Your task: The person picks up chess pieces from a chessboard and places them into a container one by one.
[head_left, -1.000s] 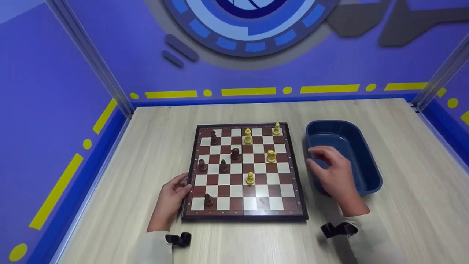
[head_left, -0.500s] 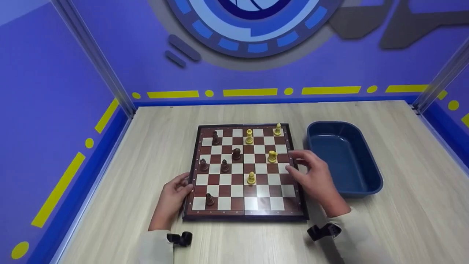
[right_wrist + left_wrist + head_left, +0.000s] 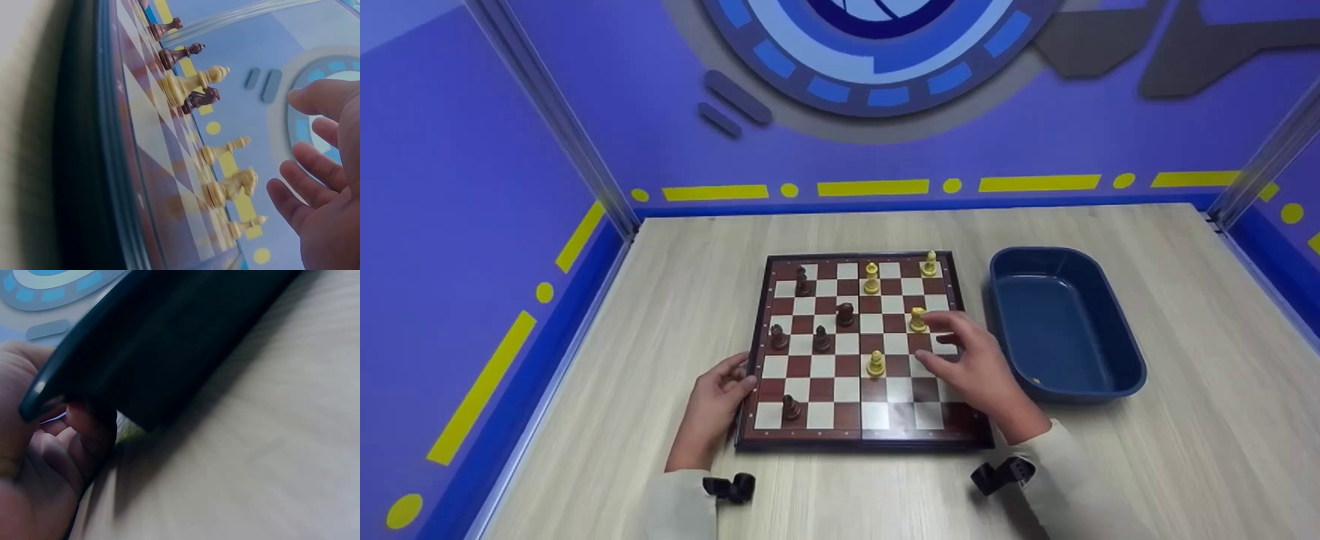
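Note:
A brown-and-white chessboard (image 3: 847,390) lies on the table with several dark and gold chess pieces standing on it. My left hand (image 3: 715,397) grips its left edge; in the left wrist view, fingers (image 3: 84,430) curl beneath the dark rim. Over the board's right half, my right hand (image 3: 971,367) is held with fingers spread and nothing between them. Its index finger is close to the gold knight (image 3: 230,188); whether they touch is hard to tell. A gold bishop (image 3: 875,364) stands left of the thumb. Farther back are a gold king or queen (image 3: 871,279) and a gold pawn (image 3: 929,264).
Right of the board stands a dark blue tub (image 3: 1132,352), with a tiny yellowish speck (image 3: 1036,381) at its near left inside. Dark pieces, including a knight (image 3: 845,314) and a rook-like one (image 3: 790,407), stand on the left half. Blue panels (image 3: 720,165) enclose the table.
My right hand has moved left, from over the blue tub to over the board beside the gold knight. The left hand stays at the board's edge, and the pieces stand where they were.

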A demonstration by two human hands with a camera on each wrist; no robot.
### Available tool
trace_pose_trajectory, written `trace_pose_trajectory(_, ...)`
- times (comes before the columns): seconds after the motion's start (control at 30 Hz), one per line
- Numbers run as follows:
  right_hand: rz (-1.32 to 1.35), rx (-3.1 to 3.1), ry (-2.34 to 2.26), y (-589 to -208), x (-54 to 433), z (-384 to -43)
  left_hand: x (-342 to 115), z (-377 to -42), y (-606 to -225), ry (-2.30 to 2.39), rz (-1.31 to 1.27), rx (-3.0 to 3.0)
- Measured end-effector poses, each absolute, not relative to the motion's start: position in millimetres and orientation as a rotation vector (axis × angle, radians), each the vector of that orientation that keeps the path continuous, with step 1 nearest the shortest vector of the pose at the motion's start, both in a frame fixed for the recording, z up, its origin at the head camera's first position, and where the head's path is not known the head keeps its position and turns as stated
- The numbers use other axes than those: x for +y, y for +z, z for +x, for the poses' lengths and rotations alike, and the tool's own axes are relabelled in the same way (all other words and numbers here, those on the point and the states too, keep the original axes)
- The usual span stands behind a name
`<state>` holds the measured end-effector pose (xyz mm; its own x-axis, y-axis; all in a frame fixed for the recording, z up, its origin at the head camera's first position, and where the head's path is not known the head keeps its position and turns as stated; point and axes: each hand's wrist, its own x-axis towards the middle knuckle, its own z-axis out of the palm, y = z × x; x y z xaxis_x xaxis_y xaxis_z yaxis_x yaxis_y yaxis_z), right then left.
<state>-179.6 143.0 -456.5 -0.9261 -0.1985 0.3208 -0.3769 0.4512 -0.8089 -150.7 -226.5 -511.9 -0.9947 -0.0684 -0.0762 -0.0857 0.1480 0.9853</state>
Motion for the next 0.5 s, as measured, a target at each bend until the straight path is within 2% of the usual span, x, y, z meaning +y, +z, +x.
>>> trace_pose_trajectory(0.5,0.545,-2.570,1.546,-463,113,-180,-229,-152,-514,2.004,-0.157,2.412)
